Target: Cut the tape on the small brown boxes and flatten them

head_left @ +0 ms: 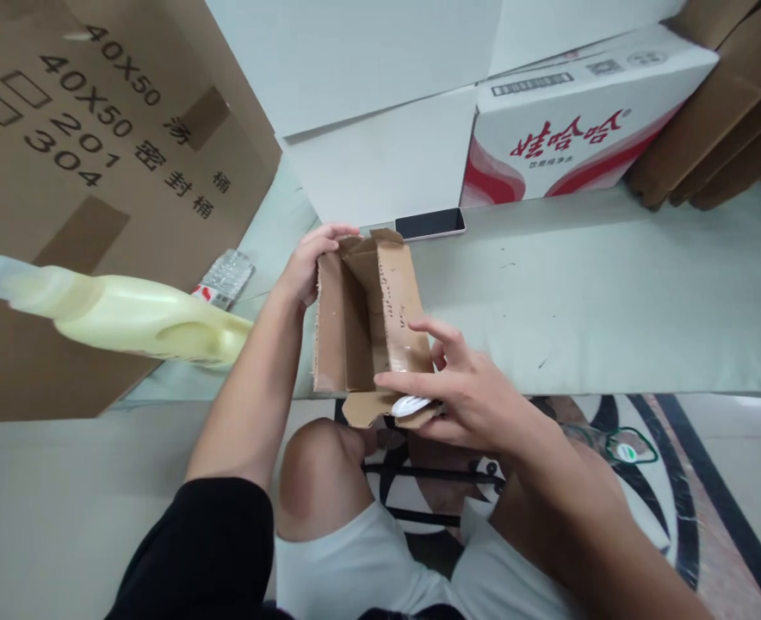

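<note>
A small open cardboard box is in front of me at the near edge of the pale green padded surface, its opening turned up towards me and its flaps folded out. My left hand grips its far left corner, fingers curled over the edge. At the near right corner, my right hand has two fingers stretched along the box side and opening. A small white rounded object shows beneath those fingers, held in that hand against the near flap; its kind is not clear.
A phone lies just beyond the box. To the left are a bottle of yellow liquid, a clear plastic bottle and a big printed carton. A red-and-white carton and folded cardboard stand at the back right.
</note>
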A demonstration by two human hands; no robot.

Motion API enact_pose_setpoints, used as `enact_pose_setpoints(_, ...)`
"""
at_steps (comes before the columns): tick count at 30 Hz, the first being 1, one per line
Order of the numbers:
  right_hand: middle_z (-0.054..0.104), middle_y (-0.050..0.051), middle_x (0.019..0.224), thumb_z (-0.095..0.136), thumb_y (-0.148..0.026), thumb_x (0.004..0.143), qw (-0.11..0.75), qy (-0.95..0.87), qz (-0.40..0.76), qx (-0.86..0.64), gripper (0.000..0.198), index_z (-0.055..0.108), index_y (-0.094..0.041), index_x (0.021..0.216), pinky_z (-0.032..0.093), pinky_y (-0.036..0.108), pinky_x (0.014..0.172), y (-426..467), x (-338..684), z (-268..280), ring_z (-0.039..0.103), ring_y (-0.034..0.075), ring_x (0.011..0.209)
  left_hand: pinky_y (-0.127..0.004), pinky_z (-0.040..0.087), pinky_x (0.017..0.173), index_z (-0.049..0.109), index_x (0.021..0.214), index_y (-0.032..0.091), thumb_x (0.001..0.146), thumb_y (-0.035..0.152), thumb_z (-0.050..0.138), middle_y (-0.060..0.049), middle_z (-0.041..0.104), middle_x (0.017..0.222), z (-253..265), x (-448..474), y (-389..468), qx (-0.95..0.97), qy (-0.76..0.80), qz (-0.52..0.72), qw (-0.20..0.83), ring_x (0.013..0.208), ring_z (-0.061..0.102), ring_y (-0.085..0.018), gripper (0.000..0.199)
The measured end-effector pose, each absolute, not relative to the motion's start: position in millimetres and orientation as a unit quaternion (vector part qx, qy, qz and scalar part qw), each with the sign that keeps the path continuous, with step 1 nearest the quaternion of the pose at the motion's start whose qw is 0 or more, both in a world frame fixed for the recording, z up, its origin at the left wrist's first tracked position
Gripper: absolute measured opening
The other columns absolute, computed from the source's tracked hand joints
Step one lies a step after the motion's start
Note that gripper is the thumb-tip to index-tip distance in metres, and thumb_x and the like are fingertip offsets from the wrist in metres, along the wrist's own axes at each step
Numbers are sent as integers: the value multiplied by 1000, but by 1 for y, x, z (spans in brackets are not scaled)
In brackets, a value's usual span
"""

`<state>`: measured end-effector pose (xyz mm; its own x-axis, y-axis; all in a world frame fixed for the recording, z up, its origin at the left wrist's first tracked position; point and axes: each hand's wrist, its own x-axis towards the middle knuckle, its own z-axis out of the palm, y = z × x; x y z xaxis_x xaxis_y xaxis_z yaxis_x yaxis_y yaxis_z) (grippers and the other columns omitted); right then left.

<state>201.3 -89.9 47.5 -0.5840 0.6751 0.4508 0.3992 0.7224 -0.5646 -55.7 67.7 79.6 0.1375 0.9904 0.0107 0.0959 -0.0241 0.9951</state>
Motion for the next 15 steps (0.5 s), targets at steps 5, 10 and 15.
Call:
enact_pose_setpoints(5,32,8,146,74,-40,84,404,-822,176,-360,25,64,-27,104,52,33,68,-85,210,40,53,14,82,-39,54,86,71,90,17,66,30,58,-6,74,90,75,-52,70,550,475,467,504,86,69,-26,31)
enact_pose_setpoints(10,44,12,129,79,-47,79,541,-701,117,-449,41,48,-24,92,54,37,73,-69,226,21,57,25,102,-42,55,89,69,85,19,75,49,59,-9,77,93,67,-46,59,514,453,493,536,92,72,-27,33)
enact_pose_setpoints(15,58,8,119,77,-36,80,575,-636,152,-492,46,46,-28,114,56,36,74,-66,223,12,61,24,105,-47,52,98,65,94,23,82,64,46,-9,76,91,48,-34,34,504,417,582,483,97,71,-29,47)
